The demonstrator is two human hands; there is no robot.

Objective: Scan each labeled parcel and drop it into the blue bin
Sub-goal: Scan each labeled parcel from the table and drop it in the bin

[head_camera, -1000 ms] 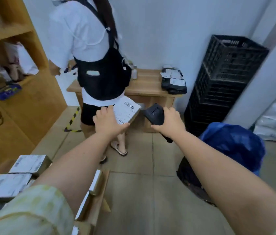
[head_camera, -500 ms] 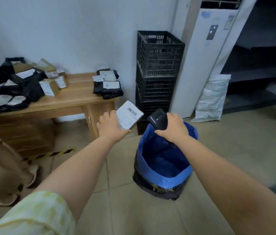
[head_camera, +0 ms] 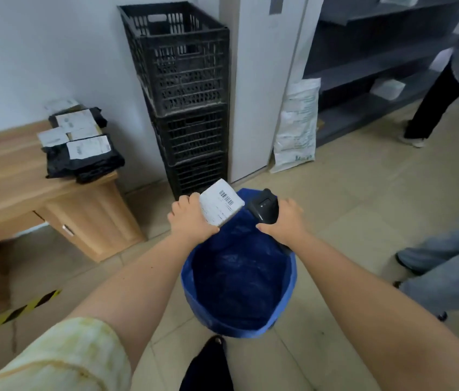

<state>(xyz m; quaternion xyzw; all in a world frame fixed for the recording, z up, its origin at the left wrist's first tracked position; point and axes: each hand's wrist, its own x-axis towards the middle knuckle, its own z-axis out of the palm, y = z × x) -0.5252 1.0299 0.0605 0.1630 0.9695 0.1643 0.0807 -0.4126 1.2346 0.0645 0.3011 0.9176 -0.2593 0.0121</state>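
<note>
Head view: the labelled parcel [head_camera: 221, 206], a small white box with its barcode face up, is held above the far side of the blue bin [head_camera: 239, 330], over the open mouth and not yet released. The left hand [head_camera: 190, 221] holds it, fingers curled round its near edge. The right hand [head_camera: 286, 222] has its fingers wrapped round the black scanner [head_camera: 263, 207], whose head sits just beside the parcel's right edge.

Change noted: one second ago the parcel and scanner were held in the same pairing, but out over open floor with the bin off to the right. Half a second ago the bin lay ahead and below. It now lies directly under both hands, close to the wearer's foot. The grips on parcel and scanner are unchanged throughout.

Assessment: the carry to the bin appears complete, and release of this parcel is the step in hand. Whether the scan registered cannot be told from the frames. The bin's interior is dark, so its contents are uncertain.

Further labelled black parcels [head_camera: 81, 153] remain stacked on the desk [head_camera: 11, 176] to the left, so more work remains. Stacked black crates [head_camera: 183, 80] stand behind the bin.
</note>
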